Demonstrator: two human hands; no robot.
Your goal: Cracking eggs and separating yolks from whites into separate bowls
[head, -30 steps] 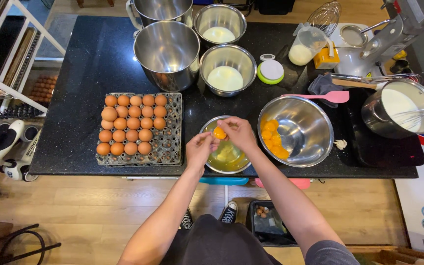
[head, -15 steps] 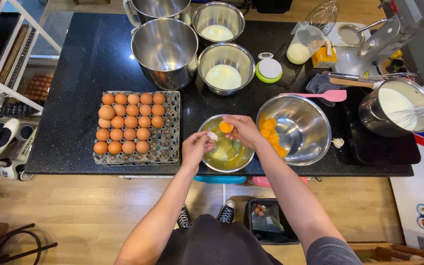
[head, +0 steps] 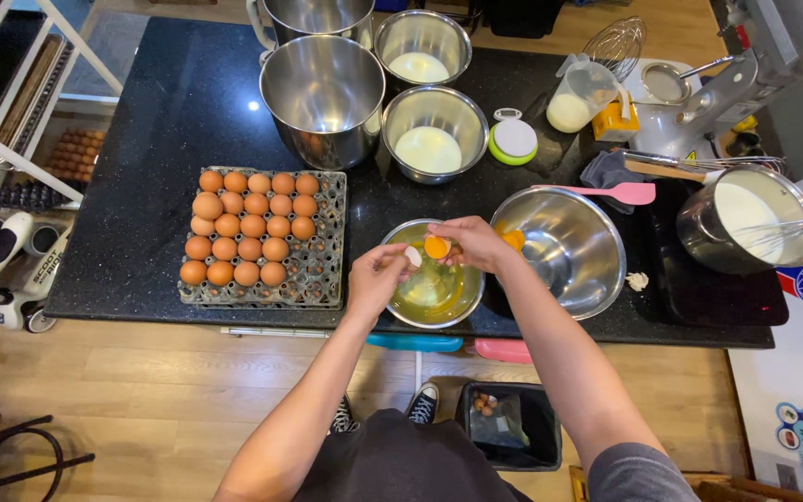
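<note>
Yolk [head: 436, 246] is cradled in a shell half gripped by the right hand [head: 476, 244], directly above the small bowl [head: 401, 311] at centre frame, while an emptier shell half [head: 414, 256] is pinched just left by the left hand [head: 375, 277].

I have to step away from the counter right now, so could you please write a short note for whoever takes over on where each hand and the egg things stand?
Left hand: holds an empty half eggshell over the small steel bowl.
Right hand: holds the other shell half with the orange yolk in it, over the same bowl.
Things: the small bowl holds clear egg white; the large steel bowl to its right holds yolks. The grey egg tray, partly filled with brown eggs, sits to the left.
Done: several eggs separated.
Left: this yolk is not yet in the large bowl; many eggs remain on the tray.
</note>
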